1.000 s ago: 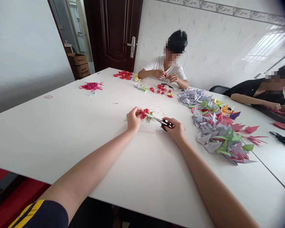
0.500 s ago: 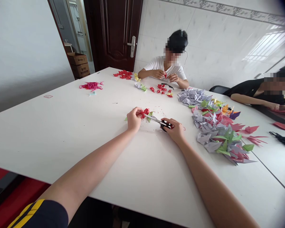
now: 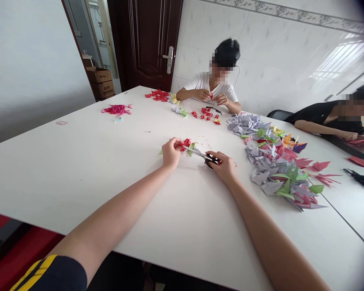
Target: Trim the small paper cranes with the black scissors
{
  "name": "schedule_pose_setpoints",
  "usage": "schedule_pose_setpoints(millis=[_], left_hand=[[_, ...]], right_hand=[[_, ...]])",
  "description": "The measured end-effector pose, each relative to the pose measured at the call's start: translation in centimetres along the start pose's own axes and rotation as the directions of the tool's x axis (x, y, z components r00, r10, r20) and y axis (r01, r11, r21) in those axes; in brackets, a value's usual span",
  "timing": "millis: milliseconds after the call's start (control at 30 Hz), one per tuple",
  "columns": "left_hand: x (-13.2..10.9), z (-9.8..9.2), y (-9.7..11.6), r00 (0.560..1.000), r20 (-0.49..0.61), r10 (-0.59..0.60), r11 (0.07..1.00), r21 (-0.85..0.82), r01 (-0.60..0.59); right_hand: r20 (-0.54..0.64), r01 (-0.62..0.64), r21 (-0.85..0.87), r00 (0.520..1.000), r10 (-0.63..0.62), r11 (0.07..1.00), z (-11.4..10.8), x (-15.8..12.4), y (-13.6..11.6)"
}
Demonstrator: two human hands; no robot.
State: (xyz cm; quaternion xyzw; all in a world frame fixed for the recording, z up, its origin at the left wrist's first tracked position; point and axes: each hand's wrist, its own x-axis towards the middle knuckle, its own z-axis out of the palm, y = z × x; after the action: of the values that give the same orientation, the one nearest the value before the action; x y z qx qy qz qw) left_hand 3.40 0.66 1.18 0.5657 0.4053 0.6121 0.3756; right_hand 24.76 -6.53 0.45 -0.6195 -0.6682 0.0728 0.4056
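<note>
Head view: what are the hands doing?

Left hand [image 3: 170, 152] is closed in a pinch on a folded red paper piece [image 3: 186, 142], which sits at the steel scissors' [image 3: 198, 152] blade tips, over the white table [image 3: 79, 173]. Right hand [image 3: 223, 166] grips the black handles.

Anything different from the earlier frame?

Hardly: both hands and the scissors sit almost exactly where they were.

What lies around the scissors?

Tiny red paper snippets [image 3: 204, 146] are speckled just beyond them. To their right is a heap of lilac-grey folded paper shapes [image 3: 273, 169], pointed and crisp. Well beyond, a seated person's 2 hands [image 3: 209, 96] hold red paper.
</note>
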Motion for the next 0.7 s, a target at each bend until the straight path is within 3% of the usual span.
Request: schedule_pose_setpoints(millis=[700], left_hand=[[0.08, -0.05, 0.06, 1.000, 0.000, -0.028, 0.999, -0.031, 0.028]], right_hand=[[0.023, 0.000, -0.013, 1.000, 0.001, 1.000, 0.02, 0.02, -0.13]])
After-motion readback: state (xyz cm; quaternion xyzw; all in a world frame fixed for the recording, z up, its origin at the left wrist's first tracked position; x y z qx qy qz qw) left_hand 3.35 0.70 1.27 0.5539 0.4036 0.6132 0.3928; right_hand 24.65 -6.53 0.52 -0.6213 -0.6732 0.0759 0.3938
